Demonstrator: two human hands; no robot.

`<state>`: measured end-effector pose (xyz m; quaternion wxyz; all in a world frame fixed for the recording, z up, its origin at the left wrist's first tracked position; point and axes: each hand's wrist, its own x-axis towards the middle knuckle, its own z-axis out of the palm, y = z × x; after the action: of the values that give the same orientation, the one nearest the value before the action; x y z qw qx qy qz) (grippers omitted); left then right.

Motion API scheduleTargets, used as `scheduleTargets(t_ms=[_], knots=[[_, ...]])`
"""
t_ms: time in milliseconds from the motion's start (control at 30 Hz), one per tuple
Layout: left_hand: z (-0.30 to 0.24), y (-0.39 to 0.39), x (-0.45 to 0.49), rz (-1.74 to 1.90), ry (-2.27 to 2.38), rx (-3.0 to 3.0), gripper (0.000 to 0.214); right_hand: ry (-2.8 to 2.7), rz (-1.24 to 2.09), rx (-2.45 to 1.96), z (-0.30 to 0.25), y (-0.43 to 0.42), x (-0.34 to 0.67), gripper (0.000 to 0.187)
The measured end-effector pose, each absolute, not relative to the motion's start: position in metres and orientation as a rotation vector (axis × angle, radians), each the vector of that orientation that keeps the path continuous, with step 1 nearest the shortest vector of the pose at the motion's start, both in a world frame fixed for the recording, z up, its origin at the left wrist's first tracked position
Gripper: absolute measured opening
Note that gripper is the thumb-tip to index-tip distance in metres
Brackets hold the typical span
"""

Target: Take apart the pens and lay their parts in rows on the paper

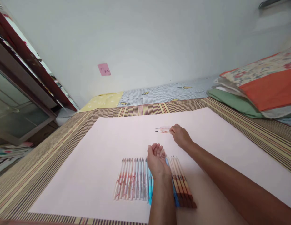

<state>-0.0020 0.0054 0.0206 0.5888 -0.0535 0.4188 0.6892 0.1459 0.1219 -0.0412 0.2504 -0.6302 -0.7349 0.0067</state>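
Note:
A row of several pens (136,179) lies side by side on a large white sheet (107,143): pale pink and clear ones on the left, blue ones in the middle, brown ones (183,184) on the right. My left hand (157,159) hovers palm up over the middle of the row, fingers loosely curled and empty. Farther out, my right hand (180,135) is pinched on the ends of two clear pens (163,129) that point left above the sheet.
The sheet lies on a striped woven mat (42,168). Folded bedding and a pillow (260,84) sit at the right. A pink note (104,69) sticks to the white wall. A dark framed glass door (21,103) and stacked books are at the left.

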Motion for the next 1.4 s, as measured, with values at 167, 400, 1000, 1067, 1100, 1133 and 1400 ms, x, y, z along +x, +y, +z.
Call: scheduleTargets(t_ms=[167, 400, 1000, 1067, 1100, 1133, 1400], knots=[[0.02, 0.004, -0.002, 1.596, 0.966, -0.132, 0.03, -1.989, 0.003, -1.727, -0.041, 0.125, 0.146, 0.019], [0.02, 0.005, 0.0, 1.575, 0.969, -0.129, 0.03, -1.978, -0.021, -1.744, -0.039, 0.126, 0.147, 0.02], [0.018, 0.006, 0.004, 1.551, 0.941, -0.133, 0.029, -1.977, -0.046, -1.652, -0.044, 0.13, 0.146, 0.016], [0.016, 0.006, 0.004, 1.559, 0.941, -0.123, 0.027, -1.99, -0.058, -1.661, -0.043, 0.132, 0.146, 0.017], [0.015, 0.006, 0.004, 1.562, 0.942, -0.118, 0.027, -1.993, -0.065, -1.668, -0.043, 0.132, 0.146, 0.017], [0.014, 0.006, 0.004, 1.565, 0.942, -0.113, 0.026, -1.996, -0.072, -1.675, -0.043, 0.133, 0.146, 0.017], [0.018, 0.004, 0.005, 1.551, 0.951, -0.123, 0.028, -1.98, -0.089, -1.663, -0.042, 0.128, 0.144, 0.015]])
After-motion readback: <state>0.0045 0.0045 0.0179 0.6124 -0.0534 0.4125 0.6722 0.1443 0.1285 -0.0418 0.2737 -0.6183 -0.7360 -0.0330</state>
